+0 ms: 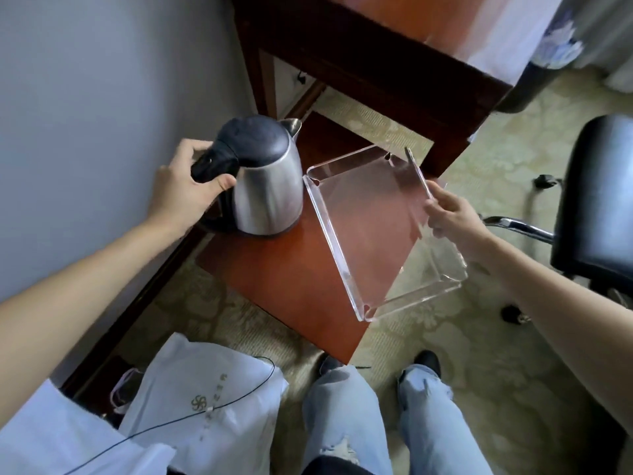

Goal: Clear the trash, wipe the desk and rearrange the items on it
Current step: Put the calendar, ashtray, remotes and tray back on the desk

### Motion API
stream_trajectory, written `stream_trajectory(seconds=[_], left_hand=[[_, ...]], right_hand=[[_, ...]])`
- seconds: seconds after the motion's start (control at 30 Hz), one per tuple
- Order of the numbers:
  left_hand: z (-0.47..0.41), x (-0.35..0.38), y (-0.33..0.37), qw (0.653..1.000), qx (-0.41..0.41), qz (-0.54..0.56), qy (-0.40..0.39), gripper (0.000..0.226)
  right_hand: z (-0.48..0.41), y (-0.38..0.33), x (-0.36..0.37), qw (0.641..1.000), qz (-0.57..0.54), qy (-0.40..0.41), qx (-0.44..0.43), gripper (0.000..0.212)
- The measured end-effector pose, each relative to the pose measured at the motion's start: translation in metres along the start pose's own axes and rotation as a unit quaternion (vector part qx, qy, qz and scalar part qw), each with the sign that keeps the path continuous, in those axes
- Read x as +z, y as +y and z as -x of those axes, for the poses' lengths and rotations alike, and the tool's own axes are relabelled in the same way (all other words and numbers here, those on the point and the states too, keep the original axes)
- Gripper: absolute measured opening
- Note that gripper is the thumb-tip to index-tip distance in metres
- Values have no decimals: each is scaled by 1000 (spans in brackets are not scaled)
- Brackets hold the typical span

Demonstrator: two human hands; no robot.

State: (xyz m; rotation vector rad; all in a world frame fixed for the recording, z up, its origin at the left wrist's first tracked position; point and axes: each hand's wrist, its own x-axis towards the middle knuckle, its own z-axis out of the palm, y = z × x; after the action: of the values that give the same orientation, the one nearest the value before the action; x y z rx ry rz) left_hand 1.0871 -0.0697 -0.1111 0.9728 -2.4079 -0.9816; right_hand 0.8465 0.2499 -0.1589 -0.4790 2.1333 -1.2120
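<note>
A steel kettle [269,193] with a black lid and handle stands on its base at the left side of a low reddish-brown wooden surface [274,279]. My left hand [185,186] grips the kettle's black handle. A clear acrylic tray [370,214] is tilted, partly over the wooden surface and partly past its right edge. My right hand [452,217] holds the tray by its right rim.
A dark wooden desk [394,53] rises behind the low surface. A black office chair [596,200] stands at the right. A white plastic bag [205,406] lies on the carpet at the lower left, by the wall. My legs are below.
</note>
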Motion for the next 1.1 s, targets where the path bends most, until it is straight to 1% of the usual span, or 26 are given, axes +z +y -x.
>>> stream_trajectory(seconds=[0.27,0.43,0.53,0.6,0.67,0.83,0.93,1.03,1.1], left_hand=[[-49,-23,119,999,49,-4,4,46],[-84,-15,184,997,76,13,23,44],[-110,3,225,996,79,21,38,43],[-129,21,253,995,86,23,40,36],[-150,42,280,995,82,35,48,34],[-204,89,328,991,74,46,97,32],[-233,107,354,989,69,61,116,33],[-264,120,375,989,70,56,122,36],[-286,127,380,988,75,53,128,37]], right_hand=[[4,-67,-94,998,-48,41,1,46],[-22,-83,-157,995,-77,56,-12,47],[-50,-83,-197,992,-104,65,-1,49],[-71,-83,-224,991,-117,68,6,50],[-94,-84,-254,990,-121,67,8,49],[-146,-87,-318,996,-78,42,-5,47],[-175,-92,-337,996,-84,39,-9,43],[-204,-97,-339,994,-110,24,0,40],[-227,-99,-336,991,-130,13,9,34]])
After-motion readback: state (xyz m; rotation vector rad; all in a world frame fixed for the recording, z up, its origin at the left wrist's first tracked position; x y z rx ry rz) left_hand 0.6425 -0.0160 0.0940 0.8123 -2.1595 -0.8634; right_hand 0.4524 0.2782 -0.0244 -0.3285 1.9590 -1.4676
